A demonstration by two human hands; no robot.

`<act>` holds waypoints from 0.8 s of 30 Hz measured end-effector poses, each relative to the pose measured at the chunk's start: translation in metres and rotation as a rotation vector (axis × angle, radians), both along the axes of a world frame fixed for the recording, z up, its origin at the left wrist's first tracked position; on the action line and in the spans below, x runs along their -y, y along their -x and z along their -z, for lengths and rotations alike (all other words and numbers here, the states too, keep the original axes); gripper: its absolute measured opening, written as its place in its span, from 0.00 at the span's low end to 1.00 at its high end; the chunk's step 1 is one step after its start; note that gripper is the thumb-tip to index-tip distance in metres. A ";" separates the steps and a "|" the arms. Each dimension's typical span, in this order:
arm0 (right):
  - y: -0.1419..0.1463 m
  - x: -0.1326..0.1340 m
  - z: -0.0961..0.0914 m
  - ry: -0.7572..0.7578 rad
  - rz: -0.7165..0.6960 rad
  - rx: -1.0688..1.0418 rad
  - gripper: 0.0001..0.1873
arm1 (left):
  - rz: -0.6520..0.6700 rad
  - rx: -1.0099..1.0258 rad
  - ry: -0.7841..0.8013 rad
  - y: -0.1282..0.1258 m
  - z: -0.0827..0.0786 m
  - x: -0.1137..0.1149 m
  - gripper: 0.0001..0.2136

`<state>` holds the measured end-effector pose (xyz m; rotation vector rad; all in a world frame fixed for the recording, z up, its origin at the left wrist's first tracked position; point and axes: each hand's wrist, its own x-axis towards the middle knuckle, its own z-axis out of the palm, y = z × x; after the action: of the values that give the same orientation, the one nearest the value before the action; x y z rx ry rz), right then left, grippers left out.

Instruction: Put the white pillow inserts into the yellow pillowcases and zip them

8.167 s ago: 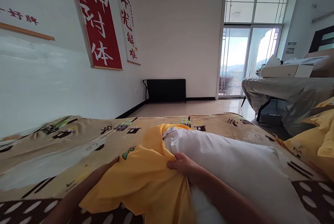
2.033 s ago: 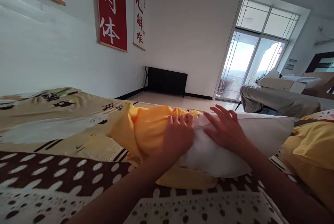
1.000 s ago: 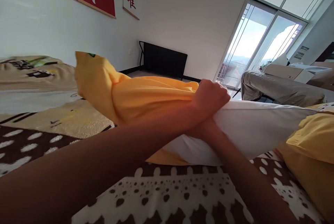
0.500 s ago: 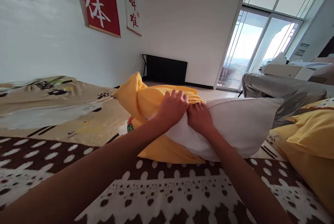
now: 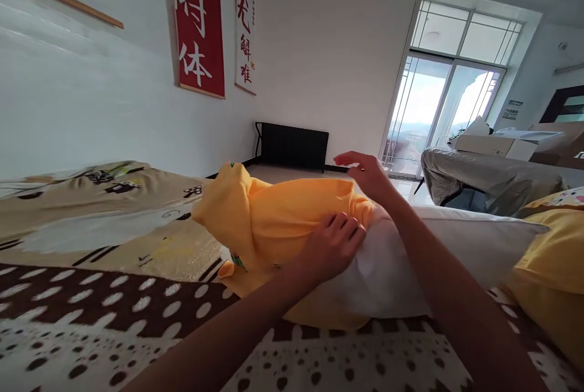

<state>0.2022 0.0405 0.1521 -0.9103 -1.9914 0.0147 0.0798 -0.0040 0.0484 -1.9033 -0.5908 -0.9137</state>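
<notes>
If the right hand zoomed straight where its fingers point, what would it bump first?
Maybe nothing: the right hand points left, and the way looks free just above the yellow cloth. The black panel lies behind that line, seemingly farther off, but depth is hard to judge.

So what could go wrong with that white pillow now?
The yellow cover might slip back, since much of the white pillow sticks out and the right hand looks lifted, leaving the left hand on the cloth. The cover is also bunched near its edge, so it could twist or catch if pulled.
</notes>
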 end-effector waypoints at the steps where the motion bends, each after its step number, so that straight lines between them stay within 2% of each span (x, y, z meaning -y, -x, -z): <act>1: 0.007 -0.004 -0.002 0.010 0.014 0.052 0.19 | 0.021 -0.007 -0.009 0.002 0.003 0.004 0.05; 3: 0.022 -0.012 0.005 0.081 0.006 0.201 0.19 | 0.049 -0.016 -0.017 0.006 0.008 0.009 0.05; 6: 0.040 -0.017 0.025 0.218 -0.098 0.327 0.20 | 0.061 -0.036 -0.007 0.017 0.014 0.012 0.05; 8: 0.045 -0.014 0.035 0.223 -0.132 0.314 0.23 | 0.077 -0.066 0.001 0.023 0.017 0.011 0.04; 11: 0.046 -0.006 0.036 0.169 -0.169 0.258 0.23 | 0.118 -0.081 0.010 0.029 0.019 0.008 0.04; 13: 0.043 -0.002 0.034 0.125 -0.200 0.170 0.21 | 0.135 -0.065 0.019 0.031 0.018 0.007 0.04; 15: 0.040 -0.001 0.033 0.061 -0.178 -0.023 0.20 | 0.134 -0.033 0.028 0.034 0.017 0.007 0.06; 18: 0.033 -0.006 0.037 -0.070 -0.033 -0.447 0.19 | 0.092 0.083 0.013 0.045 0.018 0.005 0.09; 20: 0.030 -0.012 0.042 -0.143 0.053 -0.640 0.18 | 0.050 0.188 -0.034 0.055 0.019 0.002 0.12; 22: 0.028 -0.019 0.046 -0.171 0.072 -0.631 0.18 | 0.006 0.266 -0.087 0.063 0.023 -0.002 0.14; 24: 0.028 -0.025 0.049 -0.197 0.076 -0.465 0.17 | -0.028 0.275 -0.089 0.067 0.028 -0.007 0.11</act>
<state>0.1743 0.0659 0.1034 -0.7718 -1.4978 -0.0118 0.0128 0.0029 0.0205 -1.6990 -0.7247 -1.1747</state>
